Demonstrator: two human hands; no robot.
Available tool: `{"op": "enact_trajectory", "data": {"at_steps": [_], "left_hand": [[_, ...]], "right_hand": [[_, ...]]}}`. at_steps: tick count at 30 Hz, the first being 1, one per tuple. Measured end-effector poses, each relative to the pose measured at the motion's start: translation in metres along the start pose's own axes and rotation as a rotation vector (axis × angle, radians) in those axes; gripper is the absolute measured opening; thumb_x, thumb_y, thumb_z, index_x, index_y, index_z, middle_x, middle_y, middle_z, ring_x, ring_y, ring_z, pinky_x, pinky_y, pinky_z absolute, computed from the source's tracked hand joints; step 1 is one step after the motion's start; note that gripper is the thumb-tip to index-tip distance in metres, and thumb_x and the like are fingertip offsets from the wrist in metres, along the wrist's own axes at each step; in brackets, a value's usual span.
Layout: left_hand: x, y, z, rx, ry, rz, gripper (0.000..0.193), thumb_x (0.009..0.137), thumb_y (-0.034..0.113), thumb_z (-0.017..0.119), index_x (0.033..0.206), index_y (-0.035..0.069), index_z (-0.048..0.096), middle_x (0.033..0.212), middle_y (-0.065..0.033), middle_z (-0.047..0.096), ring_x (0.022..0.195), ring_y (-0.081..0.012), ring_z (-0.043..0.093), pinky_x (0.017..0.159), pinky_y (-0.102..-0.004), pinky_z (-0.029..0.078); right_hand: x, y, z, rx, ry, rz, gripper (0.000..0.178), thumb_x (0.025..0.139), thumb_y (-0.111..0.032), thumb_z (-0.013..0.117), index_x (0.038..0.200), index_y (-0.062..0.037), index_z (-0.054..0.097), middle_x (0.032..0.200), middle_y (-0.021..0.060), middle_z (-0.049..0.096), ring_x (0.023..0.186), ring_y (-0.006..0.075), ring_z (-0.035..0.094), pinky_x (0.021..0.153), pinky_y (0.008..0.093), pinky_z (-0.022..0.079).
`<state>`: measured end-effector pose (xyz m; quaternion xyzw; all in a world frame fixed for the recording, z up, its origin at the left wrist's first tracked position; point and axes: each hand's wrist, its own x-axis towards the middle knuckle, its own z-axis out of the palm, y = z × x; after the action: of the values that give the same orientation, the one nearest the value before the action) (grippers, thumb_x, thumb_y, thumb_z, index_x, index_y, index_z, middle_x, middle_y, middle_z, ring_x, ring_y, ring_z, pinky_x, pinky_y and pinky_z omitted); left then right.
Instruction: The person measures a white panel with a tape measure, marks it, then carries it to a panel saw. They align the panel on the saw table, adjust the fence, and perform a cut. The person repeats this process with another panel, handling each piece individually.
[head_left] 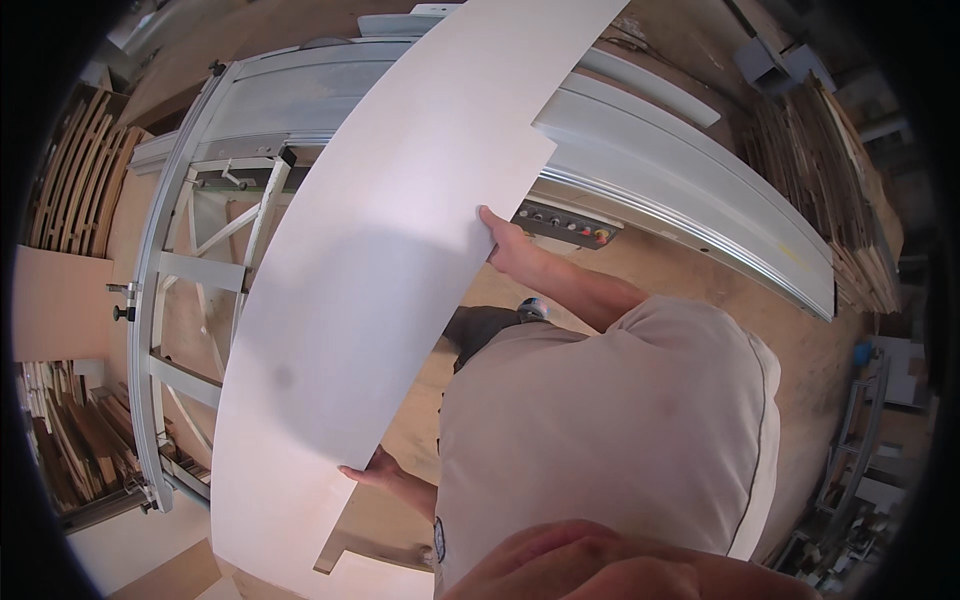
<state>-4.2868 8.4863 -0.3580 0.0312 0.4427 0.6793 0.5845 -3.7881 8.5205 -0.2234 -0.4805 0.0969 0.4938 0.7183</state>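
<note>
A large white board (400,230) stretches from the top edge of the view to the lower left, with a step in its right edge near the far end. My right hand (500,243) grips that edge around the middle, thumb on the upper face and fingers hidden beneath. Closer to me, my left hand (372,468) holds the same edge, its thumb also on top and the other fingers mostly hidden. The board covers part of a panel saw with a long grey metal table (680,150). Whether the board rests on the saw cannot be told.
On the left is the saw's metal outrigger frame (155,270) with a clamp knob (123,313). A control strip (565,225) with coloured buttons sits under the table edge. Stacked boards lean at the left (85,170) and right (820,190). A shelf rack (855,430) stands far right.
</note>
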Motion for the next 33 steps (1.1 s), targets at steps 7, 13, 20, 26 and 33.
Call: {"op": "enact_trajectory", "data": {"at_steps": [7, 13, 20, 26, 33], "left_hand": [[0.006, 0.005, -0.01, -0.051, -0.073, -0.02, 0.073, 0.09, 0.055, 0.057, 0.144, 0.008, 0.043, 0.143, -0.012, 0.048, 0.132, -0.0328, 0.046, 0.106, -0.051, 0.042], [0.001, 0.014, -0.007, 0.038, -0.036, -0.046, 0.076, 0.089, 0.057, 0.057, 0.146, 0.009, 0.042, 0.145, -0.0112, 0.046, 0.133, -0.0328, 0.045, 0.106, -0.0501, 0.041], [0.006, 0.029, -0.003, 0.011, 0.077, -0.107, 0.079, 0.089, 0.062, 0.055, 0.15, 0.017, 0.036, 0.151, -0.0081, 0.039, 0.138, -0.0321, 0.037, 0.106, -0.0572, 0.038], [0.027, 0.021, -0.002, -0.095, 0.156, -0.16, 0.073, 0.091, 0.064, 0.049, 0.149, 0.021, 0.038, 0.148, -0.0045, 0.044, 0.133, -0.03, 0.044, 0.102, -0.0547, 0.042], [0.023, 0.025, -0.013, -0.182, 0.142, -0.108, 0.067, 0.096, 0.056, 0.05, 0.143, 0.009, 0.046, 0.142, -0.0069, 0.052, 0.129, -0.0255, 0.048, 0.108, -0.0431, 0.037]], "right_hand": [[0.002, 0.006, 0.007, -0.026, -0.022, 0.036, 0.043, 0.103, -0.036, 0.053, 0.137, -0.0095, 0.05, 0.137, 0.0055, 0.057, 0.125, 0.0234, 0.054, 0.106, 0.0455, 0.045], [0.002, 0.003, 0.0, -0.044, -0.103, 0.017, 0.048, 0.103, -0.04, 0.052, 0.14, -0.0088, 0.047, 0.14, 0.006, 0.054, 0.128, 0.0246, 0.052, 0.109, 0.0433, 0.042], [0.017, 0.023, 0.011, -0.027, -0.089, 0.091, 0.049, 0.103, -0.04, 0.05, 0.14, -0.008, 0.047, 0.142, 0.0109, 0.052, 0.13, 0.0272, 0.049, 0.111, 0.047, 0.04], [0.027, 0.025, 0.022, 0.003, 0.131, 0.08, 0.047, 0.102, -0.039, 0.054, 0.137, -0.0078, 0.05, 0.14, 0.0081, 0.053, 0.129, 0.0291, 0.049, 0.111, 0.0481, 0.039], [0.052, 0.021, -0.001, -0.122, 0.119, 0.219, 0.05, 0.1, -0.045, 0.054, 0.14, -0.0162, 0.049, 0.143, 0.0067, 0.051, 0.132, 0.0304, 0.047, 0.112, 0.0519, 0.038]]}}
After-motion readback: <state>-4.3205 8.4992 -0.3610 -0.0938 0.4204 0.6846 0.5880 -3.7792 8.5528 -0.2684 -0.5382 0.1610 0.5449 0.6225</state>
